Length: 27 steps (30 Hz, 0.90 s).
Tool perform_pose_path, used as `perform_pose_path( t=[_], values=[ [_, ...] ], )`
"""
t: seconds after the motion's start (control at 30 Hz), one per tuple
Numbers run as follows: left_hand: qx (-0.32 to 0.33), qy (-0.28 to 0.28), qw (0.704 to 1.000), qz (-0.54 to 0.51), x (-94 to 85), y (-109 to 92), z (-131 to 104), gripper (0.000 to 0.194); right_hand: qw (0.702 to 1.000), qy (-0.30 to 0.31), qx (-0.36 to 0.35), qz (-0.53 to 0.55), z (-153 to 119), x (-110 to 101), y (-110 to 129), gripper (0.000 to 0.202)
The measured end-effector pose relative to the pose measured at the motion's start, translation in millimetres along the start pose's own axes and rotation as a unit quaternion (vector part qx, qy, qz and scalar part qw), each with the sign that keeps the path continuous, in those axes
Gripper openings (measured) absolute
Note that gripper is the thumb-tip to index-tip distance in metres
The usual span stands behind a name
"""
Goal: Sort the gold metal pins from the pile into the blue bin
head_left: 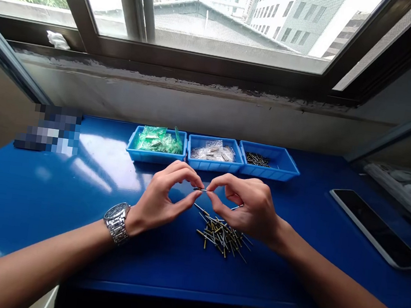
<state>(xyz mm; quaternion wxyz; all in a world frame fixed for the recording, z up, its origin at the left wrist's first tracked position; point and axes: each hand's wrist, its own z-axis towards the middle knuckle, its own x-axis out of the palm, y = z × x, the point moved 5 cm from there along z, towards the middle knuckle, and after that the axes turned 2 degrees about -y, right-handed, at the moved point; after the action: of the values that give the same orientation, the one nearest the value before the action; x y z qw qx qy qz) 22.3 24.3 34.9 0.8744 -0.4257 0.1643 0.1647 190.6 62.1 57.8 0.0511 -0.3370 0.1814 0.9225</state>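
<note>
My left hand [170, 192] and my right hand [246, 202] meet fingertip to fingertip above the blue table. Between them lies a thin metal pin [203, 190], held level. The left thumb and forefinger pinch its dark end; the right thumb and forefinger pinch its silvery end. Just below my right hand is a loose pile of thin metal pins [223, 237] with brass-coloured and dark ends, pointing every way. Part of that pile is hidden behind the right hand.
Along the back of the table [48, 224] stand a blue bin of green plastic bags [158, 140], one of clear bags [214, 150] and one of small dark pieces [258, 159]. A phone [377, 227] lies at right. A blurred patch [51, 131] sits back left.
</note>
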Motion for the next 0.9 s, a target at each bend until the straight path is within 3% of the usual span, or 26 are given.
perform_pose_path(
  t=[0.13, 0.37, 0.63, 0.9],
  values=[
    [0.02, -0.035, 0.999, 0.003, -4.3, -2, -1, 0.006, 0.999, 0.011, 0.028, 0.011, -1, 5, -6, 0.004],
    [0.048, -0.036, 0.998, 0.011, -3.2, -7, -1, 0.007, 0.998, 0.049, 0.037, 0.026, -6, 18, -10, 0.009],
    [0.006, -0.04, 0.999, 0.014, -4.0, -1, -1, 0.004, 0.999, -0.027, 0.021, -0.005, -1, 3, -1, 0.002],
    [0.021, 0.013, 1.0, 0.011, 4.4, -4, -2, 0.004, 0.998, -0.052, -0.037, 0.015, -1, 4, 13, 0.006]
  ],
)
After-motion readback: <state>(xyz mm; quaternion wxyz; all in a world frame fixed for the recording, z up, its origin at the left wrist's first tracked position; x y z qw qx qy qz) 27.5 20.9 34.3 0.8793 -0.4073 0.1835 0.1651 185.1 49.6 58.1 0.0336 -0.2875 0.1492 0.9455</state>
